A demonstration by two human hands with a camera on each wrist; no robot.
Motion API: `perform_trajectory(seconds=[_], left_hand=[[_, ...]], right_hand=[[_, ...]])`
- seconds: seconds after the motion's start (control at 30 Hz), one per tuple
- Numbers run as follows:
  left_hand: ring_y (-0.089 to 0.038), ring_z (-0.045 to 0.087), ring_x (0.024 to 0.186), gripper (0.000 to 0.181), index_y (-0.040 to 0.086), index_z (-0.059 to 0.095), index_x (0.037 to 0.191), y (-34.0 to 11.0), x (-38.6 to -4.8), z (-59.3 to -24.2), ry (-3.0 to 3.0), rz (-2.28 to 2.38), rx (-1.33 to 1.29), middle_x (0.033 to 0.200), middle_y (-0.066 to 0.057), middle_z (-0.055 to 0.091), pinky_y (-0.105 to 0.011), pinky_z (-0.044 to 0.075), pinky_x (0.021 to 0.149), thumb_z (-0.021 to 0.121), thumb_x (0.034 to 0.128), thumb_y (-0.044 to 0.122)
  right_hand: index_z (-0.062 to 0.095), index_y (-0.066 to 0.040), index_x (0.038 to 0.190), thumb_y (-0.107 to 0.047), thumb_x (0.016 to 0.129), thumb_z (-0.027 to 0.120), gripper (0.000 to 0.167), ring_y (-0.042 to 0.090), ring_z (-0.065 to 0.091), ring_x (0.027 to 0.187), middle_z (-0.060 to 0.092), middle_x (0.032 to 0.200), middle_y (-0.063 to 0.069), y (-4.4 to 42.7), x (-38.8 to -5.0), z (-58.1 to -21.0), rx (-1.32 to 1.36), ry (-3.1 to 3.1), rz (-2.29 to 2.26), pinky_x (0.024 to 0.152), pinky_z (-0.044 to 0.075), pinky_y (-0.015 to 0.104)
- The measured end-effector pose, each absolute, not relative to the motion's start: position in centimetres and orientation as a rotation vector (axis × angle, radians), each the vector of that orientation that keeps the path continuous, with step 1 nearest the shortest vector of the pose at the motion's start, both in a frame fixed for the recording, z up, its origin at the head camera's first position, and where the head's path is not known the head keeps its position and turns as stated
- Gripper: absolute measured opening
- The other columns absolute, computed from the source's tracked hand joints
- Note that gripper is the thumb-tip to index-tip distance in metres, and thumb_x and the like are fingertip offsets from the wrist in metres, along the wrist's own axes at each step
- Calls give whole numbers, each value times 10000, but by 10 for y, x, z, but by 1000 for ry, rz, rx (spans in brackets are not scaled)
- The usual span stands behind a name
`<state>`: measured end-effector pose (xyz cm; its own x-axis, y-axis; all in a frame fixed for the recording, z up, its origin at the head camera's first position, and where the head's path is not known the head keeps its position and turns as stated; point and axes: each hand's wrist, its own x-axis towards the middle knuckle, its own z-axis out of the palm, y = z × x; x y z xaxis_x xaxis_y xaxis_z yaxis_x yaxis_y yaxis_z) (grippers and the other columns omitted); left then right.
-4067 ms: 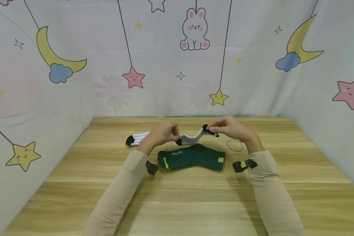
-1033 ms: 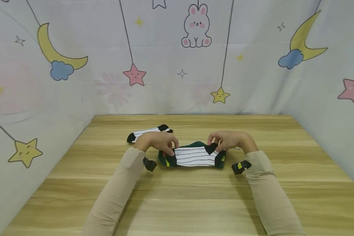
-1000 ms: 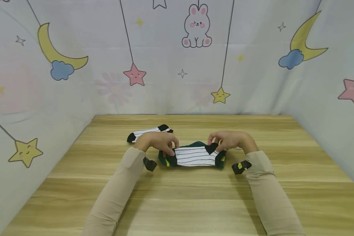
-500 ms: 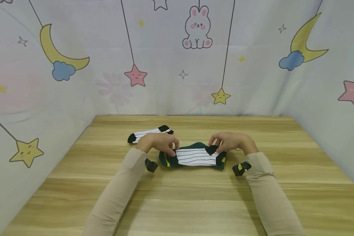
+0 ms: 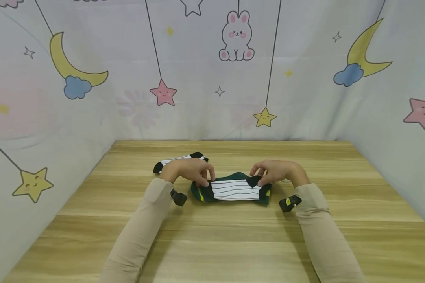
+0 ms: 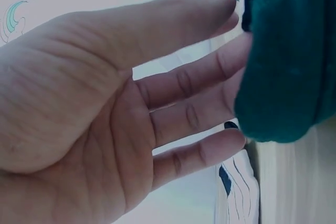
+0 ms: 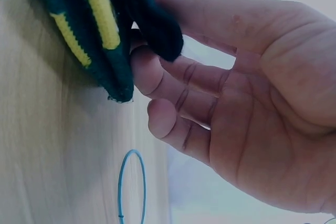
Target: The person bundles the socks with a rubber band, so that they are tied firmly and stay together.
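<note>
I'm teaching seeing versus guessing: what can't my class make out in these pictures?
Head view: most of the green fabric, under the upper striped sock.
Head view: part of the far striped sock, behind the left hand.
Left wrist view: some of that hand's finger ends, behind green fabric.
Right wrist view: whether the right hand pinches anything; black fabric hides the contact.
Right wrist view: the rest of the blue ring, cut off by the bottom edge.

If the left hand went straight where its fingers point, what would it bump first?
Probably the white fabric sock with thin black stripes, lying on the dark green fabric sock. The left hand is very close, maybe touching, but depth is unclear, so the green one might come first.
</note>
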<state>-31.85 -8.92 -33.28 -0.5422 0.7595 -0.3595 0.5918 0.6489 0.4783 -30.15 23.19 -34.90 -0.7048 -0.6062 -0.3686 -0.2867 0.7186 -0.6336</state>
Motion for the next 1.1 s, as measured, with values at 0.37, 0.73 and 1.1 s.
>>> perform_trajectory(seconds=[0.37, 0.73, 1.1], left_hand=[[-99, 637, 987, 224, 209, 733, 1171, -93, -318, -331, 2316, 360, 1119, 1074, 34, 689, -316, 502, 891, 649, 983, 122], [-76, 630, 1071, 252, 183, 741, 1207, -94, -321, -334, 2273, 305, 1149, 1182, 60, 695, -262, 496, 912, 630, 992, 113], [-101, 623, 1090, 259, 217, 740, 1212, -97, -322, -328, 2323, 320, 1155, 1171, 75, 691, -283, 502, 915, 627, 996, 129]], right_hand=[[545, 16, 1283, -23, 932, 665, 373, 150, 502, 699, 604, 1118, 179, 230, -299, -348, -671, 2343, -736, 645, 429, 285], [564, -9, 1287, -28, 936, 665, 365, 172, 523, 727, 604, 1140, 164, 228, -298, -349, -654, 2348, -728, 637, 444, 307], [528, 32, 1320, 12, 1002, 514, 319, 209, 586, 838, 604, 1177, 188, 228, -298, -342, -691, 2422, -725, 746, 491, 368]])
